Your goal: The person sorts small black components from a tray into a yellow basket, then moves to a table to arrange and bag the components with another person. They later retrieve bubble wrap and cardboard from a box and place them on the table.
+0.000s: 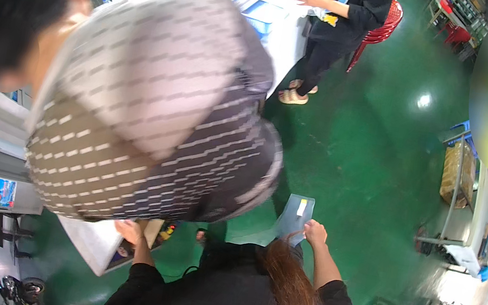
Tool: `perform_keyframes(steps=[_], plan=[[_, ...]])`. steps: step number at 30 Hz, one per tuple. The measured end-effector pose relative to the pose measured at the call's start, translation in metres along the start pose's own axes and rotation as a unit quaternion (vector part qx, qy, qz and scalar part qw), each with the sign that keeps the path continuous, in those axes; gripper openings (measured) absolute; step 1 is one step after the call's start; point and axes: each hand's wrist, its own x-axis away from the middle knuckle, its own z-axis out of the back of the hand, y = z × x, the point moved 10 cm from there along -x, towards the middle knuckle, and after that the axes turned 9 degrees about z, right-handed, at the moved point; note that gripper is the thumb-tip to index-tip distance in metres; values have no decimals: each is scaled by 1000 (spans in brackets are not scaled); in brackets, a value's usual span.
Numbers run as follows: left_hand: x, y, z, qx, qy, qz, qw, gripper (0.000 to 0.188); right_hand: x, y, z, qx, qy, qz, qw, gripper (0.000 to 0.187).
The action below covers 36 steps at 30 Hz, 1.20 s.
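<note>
My right hand (pixel 315 233) is closed on the edge of a clear, bluish plastic bag (pixel 296 216) with a small yellow-and-white label. The bag hangs in front of my body above the green floor. On the other side, my left hand (pixel 130 231) reaches over the corner of a white table (pixel 90 242), its fingers stretched out and seemingly holding nothing. Part of that hand lies close under a co-worker's shirt hem. Next to it are a brown cardboard piece (pixel 150 229) and some small colourful items (pixel 167 231).
A co-worker in a patterned grey shirt (pixel 158 95) leans close in front, covering much of the view. Farther off, another person in black (pixel 345 22) stands at a long white table (pixel 287 52) with blue trays (pixel 257 10). Red stacked chairs (pixel 383 28) stand behind. Shelving (pixel 458 178) lines the right.
</note>
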Motion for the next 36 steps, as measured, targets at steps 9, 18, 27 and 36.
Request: perform_keyframes(steps=[9,18,27,36], plan=[[330,121,-7,-124,-713,249,643,50,-113,129,248,14,140,31,990,21],[441,462,-176,84,-719,-54,688,37,-263,-209,474,-223,136,458,850,21],[385,668,-154,178,-718,-13,673,32,-415,-228,421,-563,-12,216,798,20],[347,740,-175,309,-667,144,663,26,-468,-232,373,-382,46,384,839,16]])
